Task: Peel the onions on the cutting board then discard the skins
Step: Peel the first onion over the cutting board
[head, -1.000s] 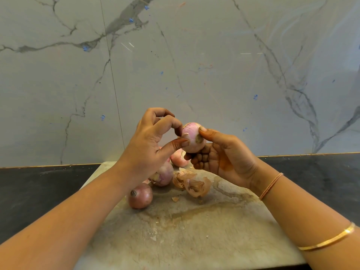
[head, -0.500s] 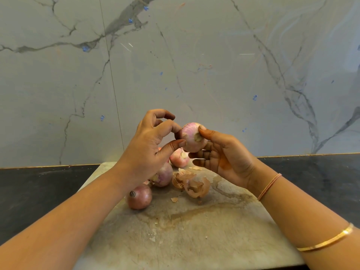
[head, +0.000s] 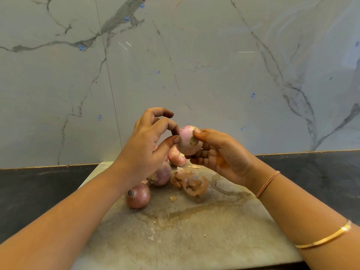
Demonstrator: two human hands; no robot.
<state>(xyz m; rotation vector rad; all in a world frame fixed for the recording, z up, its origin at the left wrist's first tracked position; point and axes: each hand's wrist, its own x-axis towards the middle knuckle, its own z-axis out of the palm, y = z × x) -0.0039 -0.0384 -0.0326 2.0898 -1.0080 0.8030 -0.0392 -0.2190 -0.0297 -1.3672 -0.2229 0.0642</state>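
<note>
Barely anything has shifted: on the left hand (head: 144, 151), thumb and forefinger now pinch the onion (head: 188, 141), which the right hand (head: 220, 154) grips with curled fingers above the far end of the stained cutting board (head: 194, 230). Loose skins (head: 192, 184) lie there. It sits on a dark bench (head: 39, 191), with a marble wall (head: 214, 75) behind.

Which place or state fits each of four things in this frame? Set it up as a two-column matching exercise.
1. pale pink peeled onion
2. brown-skinned unpeeled onion
3. papery brown onion skins
4. gold bangle

A. worn on the right forearm
B. lying loose on the worn grey cutting board
C. held above the board by the right hand, left hand pinching it
D. whole, resting on the board nearest the camera

Pairs: 1-C, 2-D, 3-B, 4-A
</note>
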